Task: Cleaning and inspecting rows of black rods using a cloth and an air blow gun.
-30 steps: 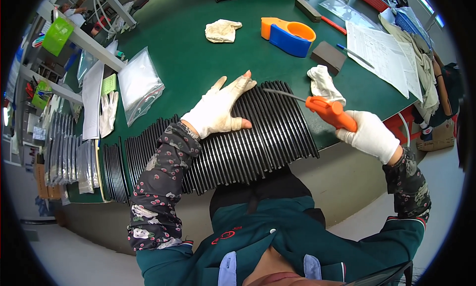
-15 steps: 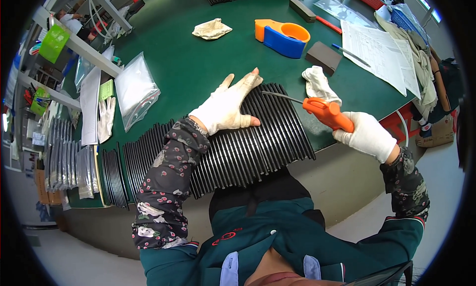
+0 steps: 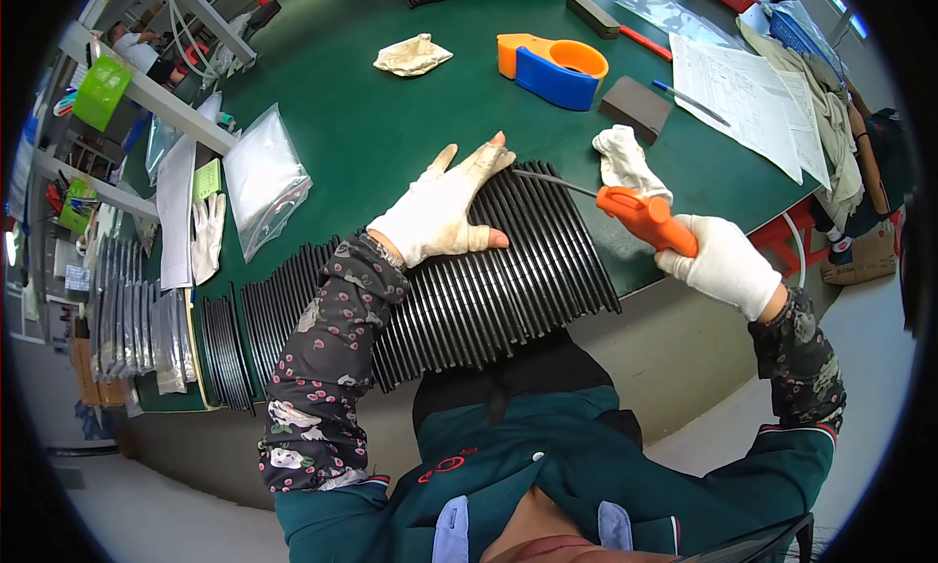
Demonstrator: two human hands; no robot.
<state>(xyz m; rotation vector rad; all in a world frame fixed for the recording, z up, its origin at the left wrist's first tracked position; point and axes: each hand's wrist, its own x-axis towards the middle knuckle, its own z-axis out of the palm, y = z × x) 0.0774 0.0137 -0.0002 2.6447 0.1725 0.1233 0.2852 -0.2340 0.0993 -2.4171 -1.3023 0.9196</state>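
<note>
Many thin black rods [image 3: 498,299] lie side by side in a row along the table's near edge. My left hand [image 3: 445,207], in a white glove with bare fingertips, rests spread on the far part of the rods. In my gloved right hand [image 3: 721,267] is an orange air blow gun [image 3: 645,218], gripped by its handle. Its long thin metal nozzle points left, with the tip over the far ends of the rods, close to my left fingers. Whether the tip touches a rod I cannot tell.
Beyond the rods lie a crumpled glove [image 3: 412,55], an orange and blue tape dispenser [image 3: 555,75], a brown block [image 3: 635,109], a white glove [image 3: 628,161], and papers [image 3: 738,104] with a pen. Plastic bags [image 3: 266,177] and bagged rods [image 3: 127,314] are at left, beside a shelf frame.
The view has shifted very slightly. Both hands, the blow gun and the rods keep nearly the same places.
</note>
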